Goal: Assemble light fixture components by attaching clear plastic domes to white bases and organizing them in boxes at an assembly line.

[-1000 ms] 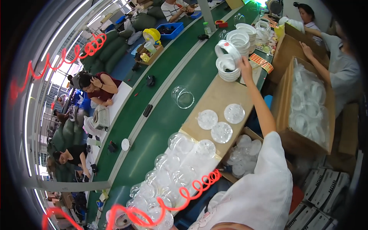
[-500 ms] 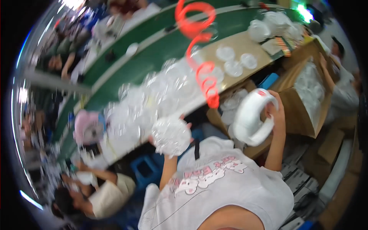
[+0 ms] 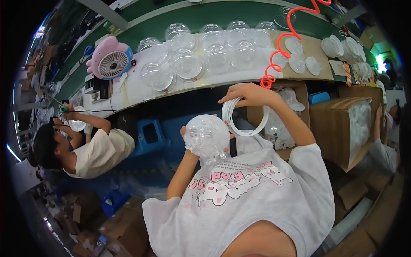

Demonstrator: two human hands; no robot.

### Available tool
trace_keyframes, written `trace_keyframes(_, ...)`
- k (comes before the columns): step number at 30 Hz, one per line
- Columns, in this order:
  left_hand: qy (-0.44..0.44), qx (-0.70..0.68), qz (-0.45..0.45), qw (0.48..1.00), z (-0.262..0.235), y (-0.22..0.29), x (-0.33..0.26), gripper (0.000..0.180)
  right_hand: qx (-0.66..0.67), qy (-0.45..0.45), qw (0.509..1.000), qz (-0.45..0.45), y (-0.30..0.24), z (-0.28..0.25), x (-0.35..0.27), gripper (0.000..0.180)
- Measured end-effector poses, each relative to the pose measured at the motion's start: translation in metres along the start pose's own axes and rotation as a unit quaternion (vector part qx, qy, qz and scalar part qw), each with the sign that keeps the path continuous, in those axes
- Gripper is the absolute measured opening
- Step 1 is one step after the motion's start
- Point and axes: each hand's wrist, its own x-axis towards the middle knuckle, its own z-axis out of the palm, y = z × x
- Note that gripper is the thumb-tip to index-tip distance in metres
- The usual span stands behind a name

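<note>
A round white disc (image 3: 218, 128) with crumpled clear plastic pieces (image 3: 200, 138) over it rests in my left hand (image 3: 191, 155), whose fingers curl up around its edge. Close to its right side is a white plastic ring (image 3: 230, 116). My right hand (image 3: 250, 94) grips that ring from above, fingers bent over its upper rim. Both things are in front of my chest, below the table edge. The ring's near edge meets or slightly overlaps the disc; whether they touch I cannot tell.
Several clear domes (image 3: 184, 64) stand on the white-covered table (image 3: 128, 92). A pink fan (image 3: 112, 60) is at left, and a coiled red hose (image 3: 278, 47) hangs at right. Cardboard boxes (image 3: 338, 128) stand right; a co-worker (image 3: 100, 141) sits left beside a blue stool (image 3: 152, 135).
My right hand has brought the ring leftward, from well right of the disc to right beside it. The view has turned, and the earlier blur is gone. My left hand still holds the disc.
</note>
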Motion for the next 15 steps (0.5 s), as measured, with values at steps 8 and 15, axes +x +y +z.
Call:
trace_keyframes(8, -0.105, -0.016, 0.04, 0.994, 0.015, -0.03, 0.041, 0.1, 0.036, 0.039, 0.996, -0.07, 0.01, -0.007, 0.026, 0.047)
trace_keyframes(15, 0.012, 0.125, 0.246, 0.961, 0.042, -0.017, 0.068, 0.098, 0.375, 0.262, 0.889, -0.032, -0.039, 0.011, -0.056, 0.085)
